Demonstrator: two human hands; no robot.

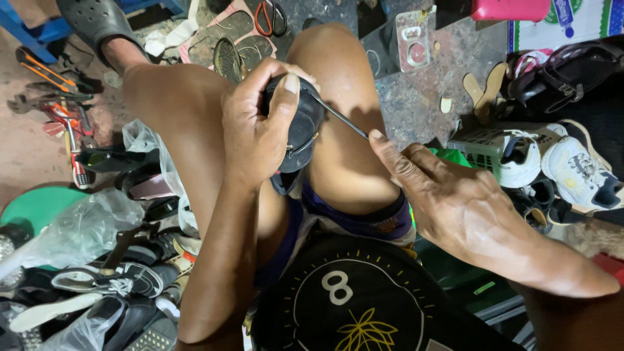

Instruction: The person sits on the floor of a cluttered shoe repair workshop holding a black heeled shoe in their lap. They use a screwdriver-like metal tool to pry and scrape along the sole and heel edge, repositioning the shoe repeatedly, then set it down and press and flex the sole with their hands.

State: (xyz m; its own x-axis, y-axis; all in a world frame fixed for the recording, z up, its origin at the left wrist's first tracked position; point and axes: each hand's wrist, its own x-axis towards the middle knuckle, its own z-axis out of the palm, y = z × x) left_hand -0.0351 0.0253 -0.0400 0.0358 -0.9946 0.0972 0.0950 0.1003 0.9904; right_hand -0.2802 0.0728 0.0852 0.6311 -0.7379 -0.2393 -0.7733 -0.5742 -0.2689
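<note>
Near us, at 6 o'clock, our black shirt. Above it our left hand has its grip wrapped tight around a black shoe, thumb on top, shoe held between our bare knees at frame centre. At 3 o'clock our right hand pinches a thin dark awl, its tip touching the shoe's upper edge. At 8 o'clock, a heap of shoes and a clear plastic bag. At 3 o'clock, white sneakers. Farther, at 10 o'clock, hand tools on the floor; scissors at 12.
</note>
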